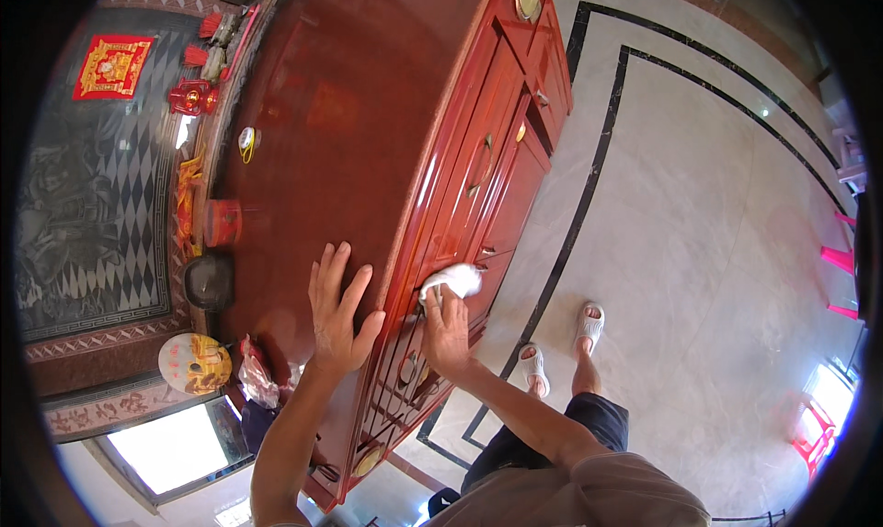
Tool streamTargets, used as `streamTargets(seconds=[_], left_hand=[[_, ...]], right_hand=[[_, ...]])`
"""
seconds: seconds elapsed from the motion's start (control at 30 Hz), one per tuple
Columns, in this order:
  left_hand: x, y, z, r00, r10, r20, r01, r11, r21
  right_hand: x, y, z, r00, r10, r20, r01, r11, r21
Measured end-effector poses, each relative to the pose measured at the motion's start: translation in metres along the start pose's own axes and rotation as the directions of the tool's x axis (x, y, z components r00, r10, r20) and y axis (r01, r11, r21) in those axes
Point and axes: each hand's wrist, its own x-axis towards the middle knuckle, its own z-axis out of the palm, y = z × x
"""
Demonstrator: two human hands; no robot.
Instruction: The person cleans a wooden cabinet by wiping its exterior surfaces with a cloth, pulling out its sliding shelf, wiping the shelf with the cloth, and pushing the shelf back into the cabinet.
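Note:
A long cabinet of glossy red-brown wood (324, 113) with metal pulls runs diagonally through the view. My left hand (341, 313) lies on its top near the front edge, palm down and fingers spread, holding nothing. Lower and to the right, my right hand (445, 327) grips a white cloth (455, 280) against the cabinet's front, close to the drawers. The cloth is bunched and partly blurred, and my fingers cover some of it. A curved metal handle (481, 166) sits on the front above the cloth.
Along the back of the cabinet are a red container (223, 223), a dark bowl-like vessel (209, 282), a red lantern (194, 97), a small white object with a yellow cord (246, 143) and a plastic bag (258, 375). Pink-red plastic stools (815, 434) stand on the tiled floor at far right.

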Motion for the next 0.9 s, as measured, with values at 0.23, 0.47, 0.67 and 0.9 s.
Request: streamTargets(seconds=[0.23, 0.47, 0.67, 0.9], left_hand=[[-0.002, 0.004, 0.001, 1.000, -0.010, -0.012, 0.010, 0.999, -0.037], [-0.004, 0.003, -0.004, 1.000, -0.004, -0.005, 0.004, 1.000, -0.011], [0.002, 0.006, -0.001, 1.000, 0.000, -0.031, -0.002, 0.998, -0.055], [-0.001, 0.006, -0.003, 0.999, -0.049, -0.010, 0.048, 0.996, -0.082]], right_hand=[[0.106, 0.113, 0.002, 0.930, 0.361, -0.069, -0.354, 0.930, 0.099], [0.098, 0.076, -0.008, 0.981, 0.152, -0.119, -0.132, 0.978, 0.162], [0.122, 0.147, 0.002, 0.912, 0.411, -0.013, -0.405, 0.902, 0.149], [0.272, 0.170, -0.044, 0.849, 0.522, -0.081, -0.518, 0.853, 0.063]])
